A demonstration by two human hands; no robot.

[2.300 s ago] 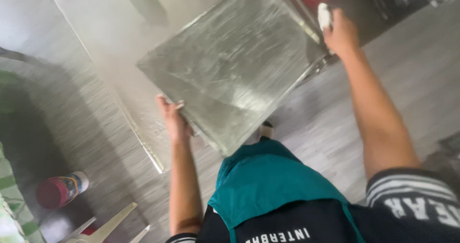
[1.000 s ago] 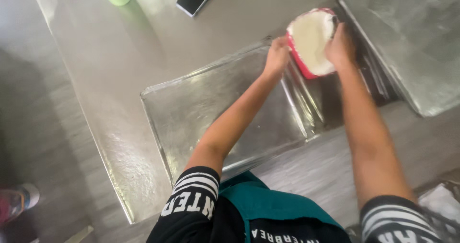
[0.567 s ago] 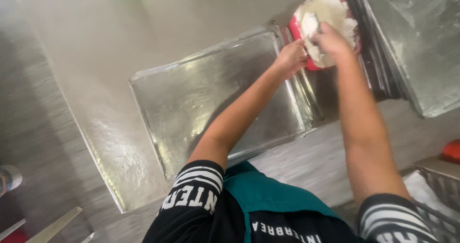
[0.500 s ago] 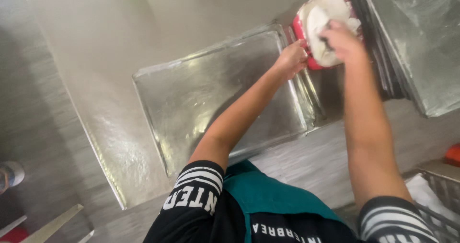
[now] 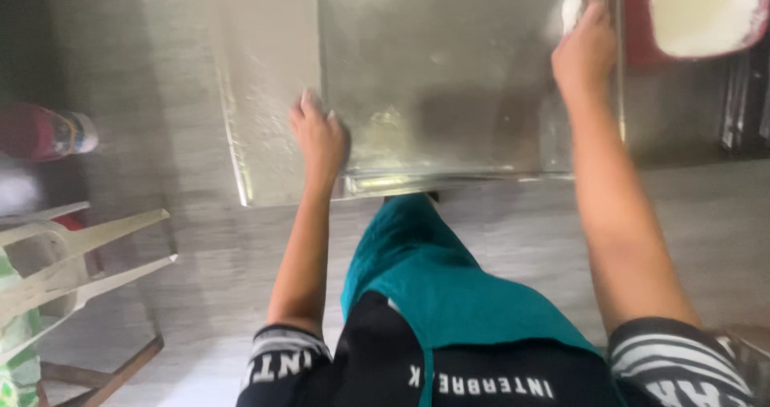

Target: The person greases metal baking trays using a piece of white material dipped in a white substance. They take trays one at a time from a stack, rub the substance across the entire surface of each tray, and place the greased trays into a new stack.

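1 tray (image 5: 449, 78) | 2 hands: L (image 5: 319, 138), R (image 5: 587, 50) | 1 bowl (image 5: 706, 10), prob. flour

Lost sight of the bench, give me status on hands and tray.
Left hand flat on metal tray, near corner. Right hand on far right edge, white lump at fingertips. Red bowl of white stuff beside tray.

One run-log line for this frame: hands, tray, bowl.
left hand: flat on tray near-left corner | right hand: holds white lump at tray far-right edge | red bowl: right of tray, white contents | tray: on steel table
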